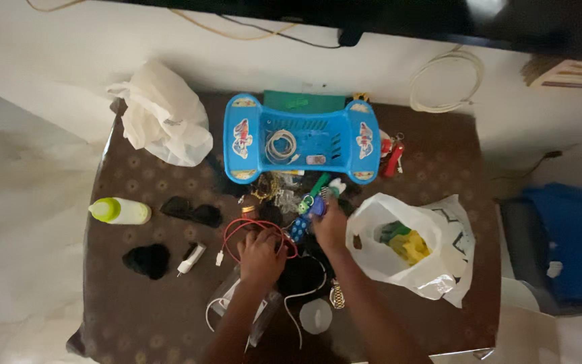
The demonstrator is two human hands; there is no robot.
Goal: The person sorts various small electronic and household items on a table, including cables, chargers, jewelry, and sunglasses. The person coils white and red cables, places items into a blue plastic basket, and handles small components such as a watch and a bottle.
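Note:
My left hand (pixel 261 256) rests on a coiled red cable (pixel 237 229) near the middle of the brown patterned table (pixel 136 317), fingers curled over it. My right hand (pixel 330 226) is raised a little further back and holds a small blue object (pixel 316 206). A jumble of small items lies just past both hands, among them a green piece (pixel 320 183) and a gold chain (pixel 265 189). Behind that stands a blue plastic basket (pixel 250 131) with a coiled white cable (pixel 281 145) inside.
An open white plastic bag (pixel 432 273) with yellow and green things stands to the right. A crumpled white bag (pixel 166 118) sits back left. A green-capped bottle (pixel 119 211), sunglasses (pixel 191 211), a black lump (pixel 147 260), a white charger (pixel 192 257) and a round lid (pixel 316 315) lie around.

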